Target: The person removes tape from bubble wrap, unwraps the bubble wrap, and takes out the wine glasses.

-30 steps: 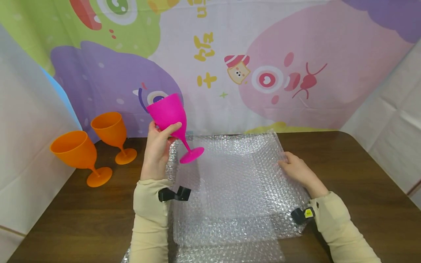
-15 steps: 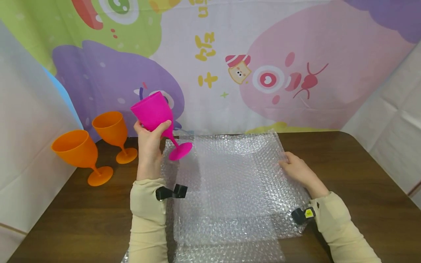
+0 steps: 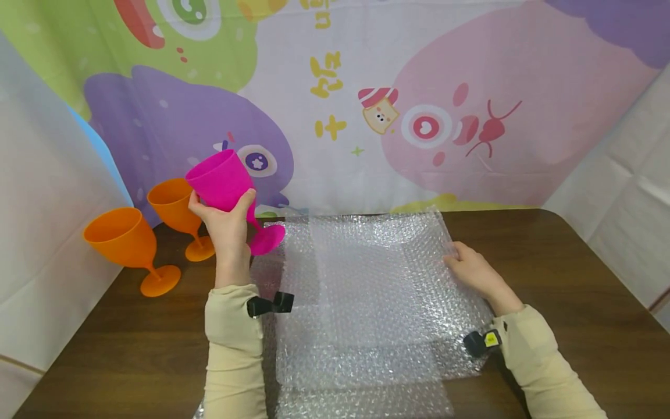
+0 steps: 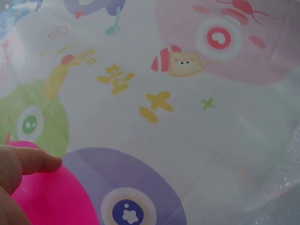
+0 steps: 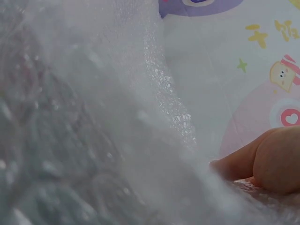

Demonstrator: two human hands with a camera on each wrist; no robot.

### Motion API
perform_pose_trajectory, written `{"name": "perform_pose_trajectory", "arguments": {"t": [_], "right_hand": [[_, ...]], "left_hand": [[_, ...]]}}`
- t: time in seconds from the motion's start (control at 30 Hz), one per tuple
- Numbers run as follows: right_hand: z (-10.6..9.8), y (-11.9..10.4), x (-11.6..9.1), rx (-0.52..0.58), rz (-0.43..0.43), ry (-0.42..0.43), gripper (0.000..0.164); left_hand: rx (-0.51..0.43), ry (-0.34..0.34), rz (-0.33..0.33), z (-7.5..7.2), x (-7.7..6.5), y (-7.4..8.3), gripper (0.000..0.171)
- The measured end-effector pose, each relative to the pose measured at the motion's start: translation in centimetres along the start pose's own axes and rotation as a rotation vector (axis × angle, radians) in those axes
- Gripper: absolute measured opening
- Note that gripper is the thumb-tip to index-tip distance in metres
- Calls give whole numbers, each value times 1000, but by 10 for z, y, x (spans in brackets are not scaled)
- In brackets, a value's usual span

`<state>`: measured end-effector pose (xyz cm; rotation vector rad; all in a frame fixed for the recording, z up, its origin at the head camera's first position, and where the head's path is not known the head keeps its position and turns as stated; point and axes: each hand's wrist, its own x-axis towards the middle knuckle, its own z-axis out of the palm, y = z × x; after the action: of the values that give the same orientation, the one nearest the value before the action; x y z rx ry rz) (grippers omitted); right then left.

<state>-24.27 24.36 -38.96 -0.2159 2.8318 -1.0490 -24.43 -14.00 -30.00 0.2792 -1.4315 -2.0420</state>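
A bright pink plastic goblet (image 3: 222, 181) is tilted in the air, its mouth toward the upper left, in the head view. My left hand (image 3: 224, 230) grips it round the bowl, with the thumb on its near side; part of the bowl also shows in the left wrist view. Clear bubble wrap (image 3: 366, 291) is spread over the middle of the table in overlapping layers. Its right edge is pinched by my right hand (image 3: 476, 273). In the right wrist view, the bubble wrap (image 5: 93, 117) fills the left side, blurred up close.
Two orange goblets stand upright at the left, one nearer (image 3: 123, 238) and one farther back (image 3: 175, 206), partly hidden by my left hand and the pink goblet. A printed cartoon curtain (image 3: 335, 174) hangs behind the dark wooden table (image 3: 115, 349).
My left hand has carried the pink goblet leftward, from above the bubble wrap's left part to in front of the farther orange goblet. My right hand has stayed put at the wrap's edge.
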Motion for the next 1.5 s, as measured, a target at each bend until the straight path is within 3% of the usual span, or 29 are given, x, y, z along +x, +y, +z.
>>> {"name": "perform_pose_trajectory", "arguments": {"t": [0.23, 0.57, 0.97, 1.37, 1.5], "right_hand": [[0, -1, 0, -7, -5, -3, 48], [1, 1, 0, -2, -8, -3, 47], [1, 0, 0, 11, -9, -16, 47], [0, 0, 0, 11, -17, -5, 46], [0, 0, -1, 13, -10, -8, 46]], "left_hand": [[3, 54, 81, -9, 8, -4, 89], [117, 202, 94, -23, 19, -12, 91], [243, 343, 69, -36, 28, -16, 93], [291, 393, 1, -47, 35, -25, 93], [313, 375, -51, -54, 37, -25, 93]]}}
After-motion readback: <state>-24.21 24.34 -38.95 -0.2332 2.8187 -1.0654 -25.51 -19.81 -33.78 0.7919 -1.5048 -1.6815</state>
